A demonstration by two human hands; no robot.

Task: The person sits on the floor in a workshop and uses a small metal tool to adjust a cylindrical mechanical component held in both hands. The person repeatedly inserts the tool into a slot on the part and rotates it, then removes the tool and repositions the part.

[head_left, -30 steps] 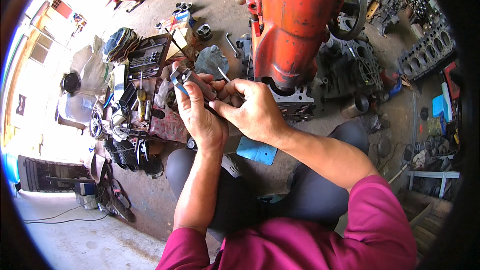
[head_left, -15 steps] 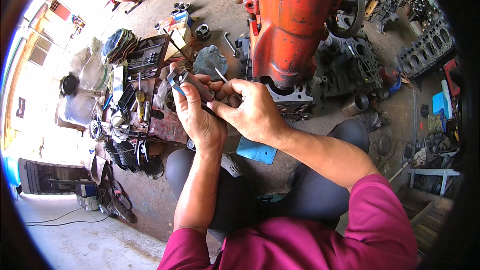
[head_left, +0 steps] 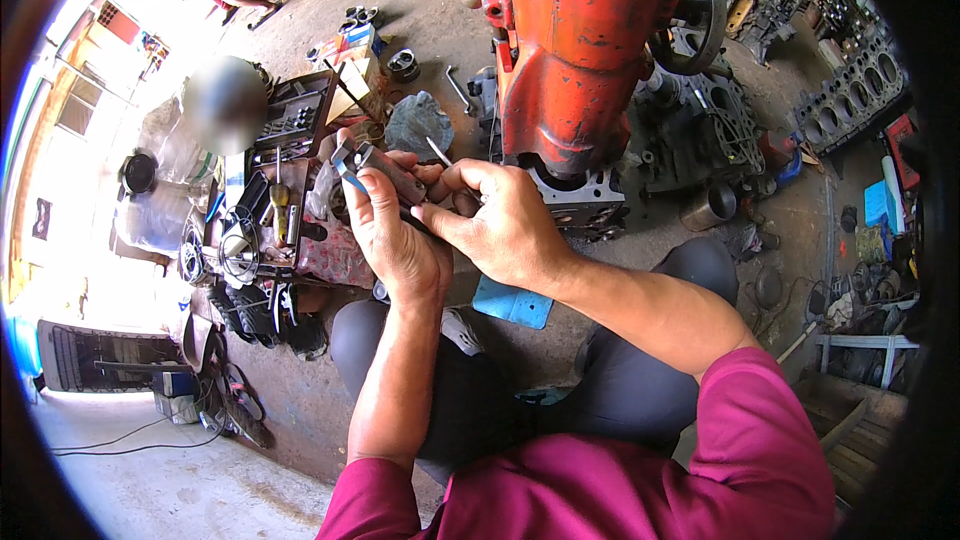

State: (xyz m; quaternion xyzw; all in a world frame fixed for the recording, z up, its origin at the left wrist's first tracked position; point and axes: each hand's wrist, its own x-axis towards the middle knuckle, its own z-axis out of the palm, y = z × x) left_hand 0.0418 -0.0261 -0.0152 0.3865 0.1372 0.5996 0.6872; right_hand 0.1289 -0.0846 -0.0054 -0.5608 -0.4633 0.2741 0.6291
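Bracing a grey metal piece (head_left: 395, 174), the left hand (head_left: 398, 245) curls its grip round it, presumably for steadiness; the right hand (head_left: 515, 225) pinches a slender pale rod (head_left: 438, 151).

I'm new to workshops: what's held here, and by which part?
A metal tool, in the left hand near its forked end; unclear for the right hand.

Near the centre of the frame, the hand-held tool (head_left: 394, 174) looked like smooth grey metal. At upper centre, the machine head (head_left: 570, 60) wore glossy, chipped red paint; beneath it, the engine block (head_left: 606, 188) had a smooth bare-metal top. The shirt (head_left: 600, 485), bottom centre, was matt maroon cloth; the floor (head_left: 430, 10), upper centre, looked like rough, matt concrete.
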